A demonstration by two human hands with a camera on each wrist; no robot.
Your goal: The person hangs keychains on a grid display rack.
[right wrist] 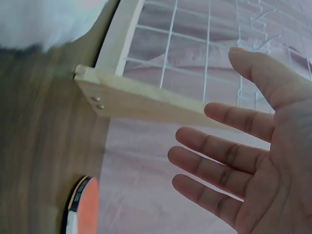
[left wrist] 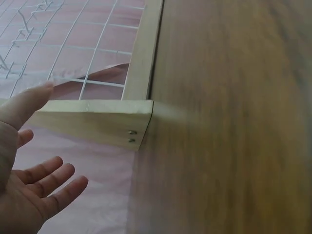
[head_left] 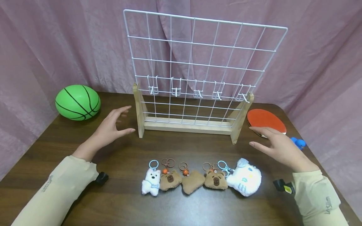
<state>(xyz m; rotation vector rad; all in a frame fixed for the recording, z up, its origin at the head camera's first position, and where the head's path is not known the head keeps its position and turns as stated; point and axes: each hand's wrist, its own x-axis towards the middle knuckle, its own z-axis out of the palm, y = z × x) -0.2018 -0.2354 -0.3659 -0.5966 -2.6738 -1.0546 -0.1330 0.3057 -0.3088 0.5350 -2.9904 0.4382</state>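
Wire rack [head_left: 187, 80], fingers [right wrist: 222, 147] spread, apart from it

Behind the left grip [head_left: 113, 124] and right grip [head_left: 278, 146], pale cream sleeves [head_left: 65, 182] carry small grey lettering [head_left: 328, 204], and a black piece [head_left: 102, 178] juts inward beside each cuff [head_left: 88, 172], the right one bearing a yellow patch [head_left: 288, 189].

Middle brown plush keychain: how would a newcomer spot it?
Find the white wire grid on its pale wooden stand. In front, five plush keychains lie in a row on the dark brown table; the middle brown plush keychain is third from either end. Unlike the brown animal-faced plushes beside it, it shows no face.
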